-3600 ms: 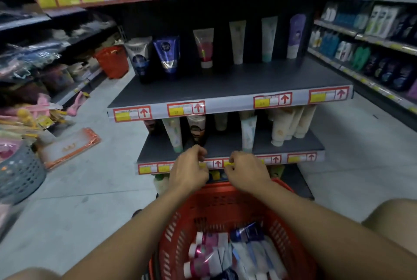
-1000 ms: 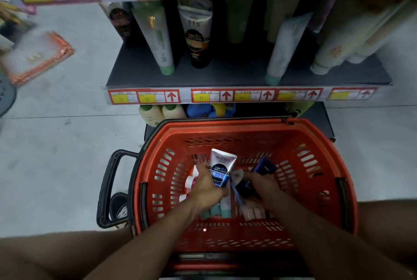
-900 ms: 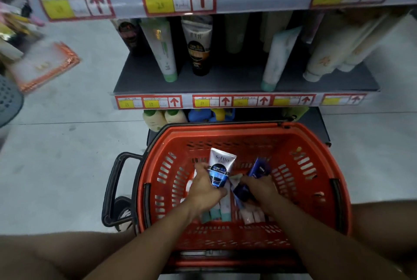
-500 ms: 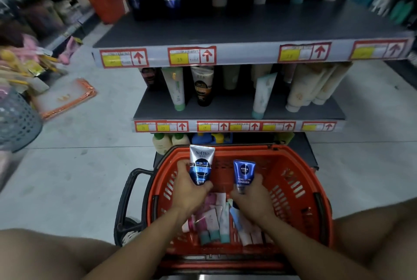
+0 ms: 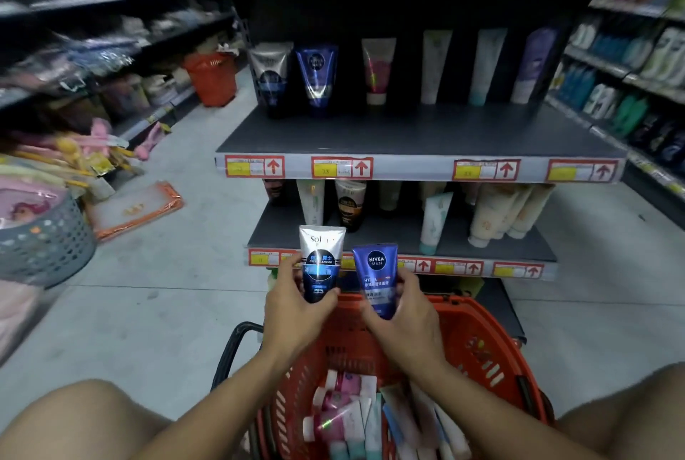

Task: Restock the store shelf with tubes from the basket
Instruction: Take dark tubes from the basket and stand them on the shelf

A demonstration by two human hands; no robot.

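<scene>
- Head view, centre of frame: left hand (image 5: 296,306) pinches a silver-blue tube (image 5: 321,262) by its lower end, cap down, thumb in front and fingers behind.
- Right hand (image 5: 402,311) pinches a blue tube (image 5: 376,280) the same way, just beside the first; the two tubes are close but I can't tell if they touch.
- Both tubes are upright, labels facing the camera, held above the far rim of the basket (image 5: 493,344) at lower centre.
- More tubes lie loose in the basket bottom, blurred.
- Upper shelf (image 5: 419,133) at mid frame is mostly bare in front; a single row stands at the back.
- Matching stock, judging by looks: grey tube (image 5: 268,76) and dark blue tube (image 5: 317,76) at the back left of that shelf.
- Lower shelf (image 5: 400,237) holds other tubes, some leaning at right.
- Step in hand, my read: carry both tubes up to the upper shelf.
- To do it well: stand each on its cap in front of its look-alike, silver on the left and blue next to it, label out.
- Set one down before letting go of the other; cap-down tubes tip easily, so release only once it stands.
- Keep clear of the back row so nothing gets knocked over.
</scene>
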